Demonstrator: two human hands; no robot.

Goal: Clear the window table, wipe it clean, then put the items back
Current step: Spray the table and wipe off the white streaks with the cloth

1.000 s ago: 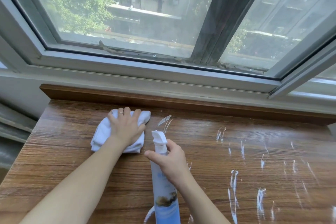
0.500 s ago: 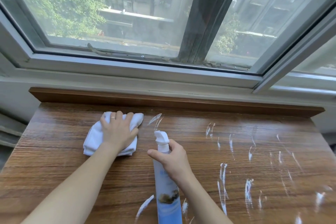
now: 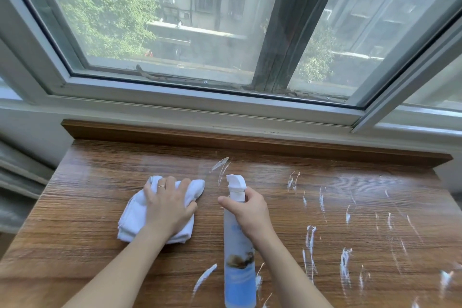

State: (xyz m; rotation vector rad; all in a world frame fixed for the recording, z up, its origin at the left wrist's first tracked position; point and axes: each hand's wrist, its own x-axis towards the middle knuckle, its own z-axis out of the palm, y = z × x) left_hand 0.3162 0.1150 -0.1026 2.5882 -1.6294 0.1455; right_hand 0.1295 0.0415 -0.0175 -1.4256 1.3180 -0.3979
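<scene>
The folded white cloth [image 3: 140, 217] is pressed flat under the left hand [image 3: 170, 210], fingers spread, just left of the tall blue-and-white plastic spray bottle [image 3: 239, 257], which is gripped by the right hand [image 3: 247, 212]. White foam streaks [image 3: 310, 240], probably cleaner, are left right of the bottle on the brown wooden table [image 3: 75, 245], so overlapping passes toward them would be best.

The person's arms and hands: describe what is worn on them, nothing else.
Both forearms are bare, with no sleeves, gloves or watch in view. The left hand wears one thin gold-coloured ring with a pale band on a finger. The right hand shows no ring or other jewellery on the parts that are visible.
</scene>
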